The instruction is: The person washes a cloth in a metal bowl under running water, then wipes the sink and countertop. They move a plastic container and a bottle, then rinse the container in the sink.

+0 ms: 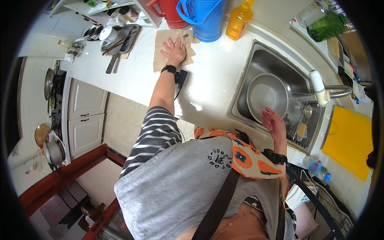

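My left hand lies flat, fingers spread, on a beige cloth on the white countertop. The cloth is partly bunched beside the fingers and reaches the blue pitcher's base. My right hand is raised at the front edge of the stainless steel sink, fingers apart and slightly curled, holding nothing visible. Just past it a round metal basin sits in the sink. Water sprays from the faucet towards the basin.
A blue pitcher, a red pitcher and an orange soap bottle stand along the back. A pan with chopsticks is at the left. Right of the sink are a yellow board and a plastic bottle.
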`<state>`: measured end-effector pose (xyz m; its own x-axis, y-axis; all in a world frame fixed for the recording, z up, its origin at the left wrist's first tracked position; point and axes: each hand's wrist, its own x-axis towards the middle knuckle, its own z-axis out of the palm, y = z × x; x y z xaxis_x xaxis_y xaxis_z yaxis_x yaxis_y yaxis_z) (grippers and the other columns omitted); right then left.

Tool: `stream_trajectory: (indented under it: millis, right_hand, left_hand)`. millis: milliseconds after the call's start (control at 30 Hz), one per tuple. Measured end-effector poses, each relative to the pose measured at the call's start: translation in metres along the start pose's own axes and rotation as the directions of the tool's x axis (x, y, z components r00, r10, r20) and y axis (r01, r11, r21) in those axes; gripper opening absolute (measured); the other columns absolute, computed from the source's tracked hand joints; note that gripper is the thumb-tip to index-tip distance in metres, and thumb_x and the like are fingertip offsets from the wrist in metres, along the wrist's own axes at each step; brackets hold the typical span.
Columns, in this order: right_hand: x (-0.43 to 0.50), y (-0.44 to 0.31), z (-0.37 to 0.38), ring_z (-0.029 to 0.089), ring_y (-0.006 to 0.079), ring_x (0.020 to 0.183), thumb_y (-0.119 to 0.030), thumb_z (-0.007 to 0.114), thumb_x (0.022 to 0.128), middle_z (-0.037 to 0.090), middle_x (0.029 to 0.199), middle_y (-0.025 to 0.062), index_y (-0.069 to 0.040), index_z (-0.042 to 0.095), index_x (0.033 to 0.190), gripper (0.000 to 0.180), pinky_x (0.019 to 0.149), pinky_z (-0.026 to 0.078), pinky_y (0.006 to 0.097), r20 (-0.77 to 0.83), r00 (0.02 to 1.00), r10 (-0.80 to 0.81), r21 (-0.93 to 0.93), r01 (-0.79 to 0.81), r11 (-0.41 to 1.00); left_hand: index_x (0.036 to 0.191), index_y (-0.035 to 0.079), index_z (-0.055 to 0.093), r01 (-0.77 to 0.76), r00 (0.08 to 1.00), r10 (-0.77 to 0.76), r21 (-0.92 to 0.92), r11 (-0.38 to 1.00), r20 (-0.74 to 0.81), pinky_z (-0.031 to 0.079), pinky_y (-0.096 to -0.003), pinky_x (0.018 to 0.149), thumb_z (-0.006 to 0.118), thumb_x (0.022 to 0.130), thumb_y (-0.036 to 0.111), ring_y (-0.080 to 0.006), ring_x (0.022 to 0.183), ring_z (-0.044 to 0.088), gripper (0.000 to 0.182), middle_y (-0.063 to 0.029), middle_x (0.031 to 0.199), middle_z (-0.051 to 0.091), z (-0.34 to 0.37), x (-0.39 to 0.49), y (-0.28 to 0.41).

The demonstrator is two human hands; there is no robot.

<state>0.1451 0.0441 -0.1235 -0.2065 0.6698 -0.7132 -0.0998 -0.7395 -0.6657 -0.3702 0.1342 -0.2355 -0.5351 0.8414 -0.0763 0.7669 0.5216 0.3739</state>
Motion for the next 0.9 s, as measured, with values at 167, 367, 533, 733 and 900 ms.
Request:
stream_trajectory:
  millis: [167,367,533,733,900]
  right_hand:
    - [-0.002,0.011,-0.024,0.064,0.0167,0.091,-0.016,0.056,0.091,0.065,0.110,0.0114,-0.003,0.057,0.122,0.034,0.075,0.053,0.0306,-0.019,1.000,-0.023,0.094,0.025,0.995]
    - [0.013,0.012,-0.017,0.063,0.0158,0.094,-0.018,0.054,0.092,0.064,0.112,0.0098,-0.003,0.052,0.127,0.038,0.076,0.052,0.0285,0.005,1.000,0.023,0.047,-0.023,0.999]
    - [0.008,0.000,-0.019,0.065,0.0171,0.095,-0.015,0.056,0.090,0.066,0.109,0.0108,-0.003,0.057,0.122,0.034,0.075,0.053,0.0274,-0.050,0.999,-0.011,-0.055,0.008,0.998]
    - [-0.013,0.024,-0.068,0.066,0.0169,0.091,-0.011,0.053,0.089,0.067,0.107,0.0115,-0.002,0.057,0.122,0.034,0.074,0.054,0.0272,-0.169,0.986,-0.008,0.086,0.023,0.996]
    - [-0.037,0.059,-0.133,0.067,0.0179,0.087,-0.008,0.048,0.091,0.067,0.108,0.0118,-0.001,0.054,0.123,0.033,0.073,0.055,0.0290,-0.351,0.936,-0.035,0.320,0.154,0.935]
  left_hand:
    - [0.136,0.020,0.045,-0.255,0.961,0.252,-0.012,0.967,-0.113,0.003,-0.0688,0.105,0.042,0.094,0.040,-0.0449,0.139,0.008,0.047,-0.0147,0.153,0.018,0.031,-0.039,0.033]
    - [0.133,0.031,0.048,-0.681,0.732,0.681,0.025,0.732,-0.004,0.009,-0.0650,0.108,0.050,0.091,0.031,-0.0395,0.139,0.017,0.042,-0.0110,0.151,0.027,0.069,-0.125,0.133]
    - [0.124,0.027,0.054,-0.781,0.611,0.790,-0.125,0.612,0.052,0.012,-0.0634,0.107,0.051,0.091,0.022,-0.0390,0.138,0.019,0.033,-0.0099,0.149,0.029,0.071,-0.125,0.181]
    - [0.115,0.020,0.058,-0.777,0.522,0.828,-0.288,0.560,0.203,0.009,-0.0614,0.109,0.059,0.083,0.006,-0.0356,0.139,0.019,0.035,-0.0076,0.147,0.033,0.029,-0.226,0.124]
    - [0.115,0.016,0.059,-0.602,0.522,0.776,-0.491,0.630,0.356,0.000,-0.0587,0.111,0.056,0.083,0.001,-0.0339,0.142,0.016,0.036,-0.0059,0.149,0.034,0.020,-0.276,0.102]
